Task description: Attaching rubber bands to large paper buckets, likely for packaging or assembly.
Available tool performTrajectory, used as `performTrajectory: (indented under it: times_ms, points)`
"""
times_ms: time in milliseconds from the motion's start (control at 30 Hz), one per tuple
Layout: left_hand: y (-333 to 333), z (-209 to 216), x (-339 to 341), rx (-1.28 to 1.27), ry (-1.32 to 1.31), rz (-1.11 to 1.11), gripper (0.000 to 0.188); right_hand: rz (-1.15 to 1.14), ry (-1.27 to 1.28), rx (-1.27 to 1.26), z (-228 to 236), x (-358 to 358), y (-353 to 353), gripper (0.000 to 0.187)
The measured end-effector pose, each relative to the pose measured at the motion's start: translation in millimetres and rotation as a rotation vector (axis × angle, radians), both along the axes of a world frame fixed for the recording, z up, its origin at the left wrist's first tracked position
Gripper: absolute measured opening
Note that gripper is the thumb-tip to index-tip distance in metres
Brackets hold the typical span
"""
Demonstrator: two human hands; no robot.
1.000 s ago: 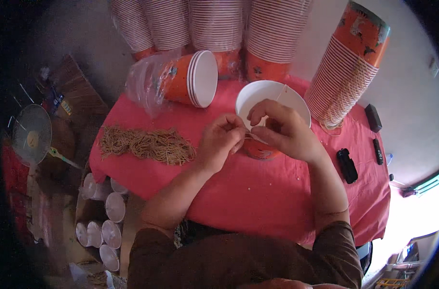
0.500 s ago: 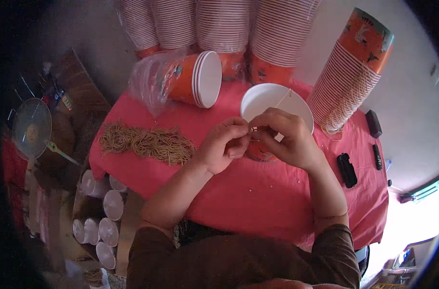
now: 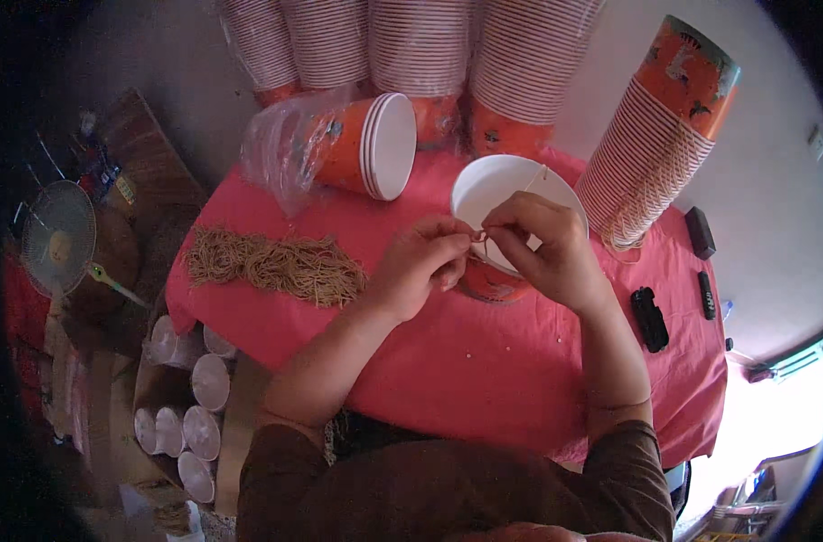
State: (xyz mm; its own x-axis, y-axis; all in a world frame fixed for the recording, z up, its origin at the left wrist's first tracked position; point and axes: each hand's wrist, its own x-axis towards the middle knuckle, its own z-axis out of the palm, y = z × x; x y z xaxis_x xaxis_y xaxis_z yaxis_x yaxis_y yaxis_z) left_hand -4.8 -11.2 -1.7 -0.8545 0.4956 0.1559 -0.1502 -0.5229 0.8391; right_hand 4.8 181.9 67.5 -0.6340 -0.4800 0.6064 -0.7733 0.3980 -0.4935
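Observation:
A paper bucket (image 3: 488, 185), orange outside and white inside, stands on the table in front of me. My left hand (image 3: 420, 268) is closed in a pinch at its near left rim. My right hand (image 3: 553, 253) meets it there, thumb and forefinger pinched together over the near side of the bucket. Between the fingertips runs a short piece of thin light cord (image 3: 480, 237), partly hidden by the fingers. Another bit of cord (image 3: 544, 172) shows at the far rim.
A bundle of tan cords (image 3: 276, 269) lies left on the red cloth (image 3: 448, 379). Nested buckets (image 3: 392, 149) rest sideways in plastic. Tall stacks (image 3: 416, 54) rise behind; another stack (image 3: 646, 135), draped with cord, leans right. A black case (image 3: 649, 319) lies far right.
My right hand's fingers have shifted and now pinch closer together on the cord, with the hand slightly higher. The left hand stays at nearly the same spot.

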Motion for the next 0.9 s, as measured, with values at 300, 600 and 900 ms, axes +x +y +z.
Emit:
performTrajectory:
  times_ms: [300,600,900]
  points:
    - [3.6,5.1,5.1,-0.21,0.163,0.23,0.012,-0.009,0.003,0.023,1.9,-0.5,0.9,0.007]
    - [4.5,6.1,6.3,-0.3,0.285,0.33,0.014,-0.028,-0.036,-0.019,-3.1,-3.9,3.9,0.01]
    - [-1.9,10.5,3.8,-0.341,0.098,0.248,0.016,-0.048,-0.158,0.002,2.9,0.3,7.6,0.014]
